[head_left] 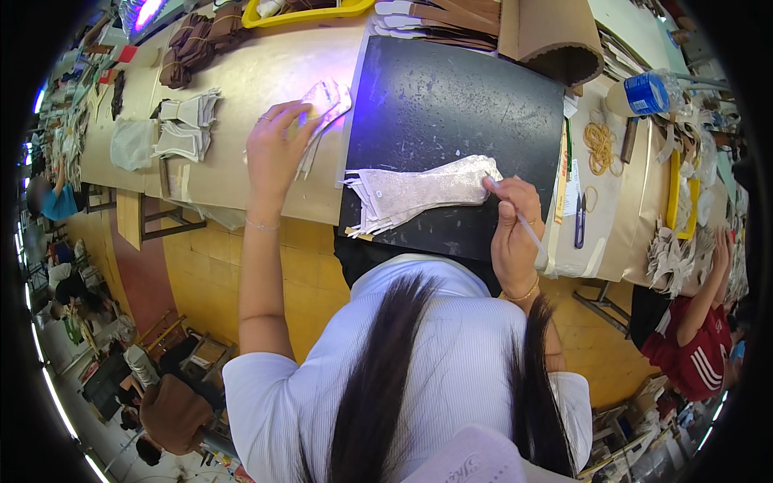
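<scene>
My left hand (278,149) is over the left part of the table, thumb and fingers closed on the near edge of a pale cut piece (328,98). Strong violet light falls there, and other pale pieces lie beneath it. On the black mat (451,97) in front of me rests a fanned stack of pale grey, waisted pieces (419,191), their ends staggered at the left. My right hand (515,229) grips a thin white pen-like stick (529,231). Its tip is at the stack's right end, where my fingers are close to the top piece.
A cardboard roll (555,36) and brown strips (451,20) lie beyond the mat. Rubber bands (597,145), purple thread snips (580,221) and a blue-labelled bottle (646,94) are at right. Brown bundles (193,48) and pale stacks (185,125) lie left. A person in red (696,346) works at far right.
</scene>
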The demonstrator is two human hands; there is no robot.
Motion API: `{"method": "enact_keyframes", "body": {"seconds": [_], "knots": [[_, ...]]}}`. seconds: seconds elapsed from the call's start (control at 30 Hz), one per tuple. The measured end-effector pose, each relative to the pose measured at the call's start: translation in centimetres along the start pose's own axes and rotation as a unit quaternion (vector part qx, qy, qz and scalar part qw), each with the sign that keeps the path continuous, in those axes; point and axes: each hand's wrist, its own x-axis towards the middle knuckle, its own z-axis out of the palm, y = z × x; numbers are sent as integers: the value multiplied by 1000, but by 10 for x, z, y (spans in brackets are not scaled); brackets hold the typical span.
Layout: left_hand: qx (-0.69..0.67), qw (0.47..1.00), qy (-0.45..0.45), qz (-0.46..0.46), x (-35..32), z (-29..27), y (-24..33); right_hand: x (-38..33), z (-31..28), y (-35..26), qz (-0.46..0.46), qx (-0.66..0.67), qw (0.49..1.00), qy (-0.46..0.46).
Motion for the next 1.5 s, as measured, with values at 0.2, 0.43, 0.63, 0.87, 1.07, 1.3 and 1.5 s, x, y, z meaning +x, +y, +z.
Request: {"method": "enact_keyframes", "body": {"seconds": [0.2, 0.43, 0.63, 0.87, 1.07, 1.3, 1.5], "knots": [[69, 997, -44, 2, -8, 12, 9, -3, -5, 11, -9, 12, 999, 46], [-103, 958, -129, 233, -46, 33, 123, -10, -3, 12, 74, 146, 986, 39], [-99, 957, -135, 237, -50, 47, 124, -9, -2, 12, 71, 138, 987, 49], [-86, 959, -117, 243, -51, 48, 127, -9, -4, 13, 64, 100, 992, 45], [-74, 954, -116, 265, -52, 51, 125, -9, -3, 11, 77, 116, 989, 46], [-64, 954, -114, 270, -53, 52, 127, 6, -9, -5, -20, -82, 996, -28], [-58, 954, -112, 273, -55, 53, 128, 9, -9, -11, -40, -147, 987, -57]]}}
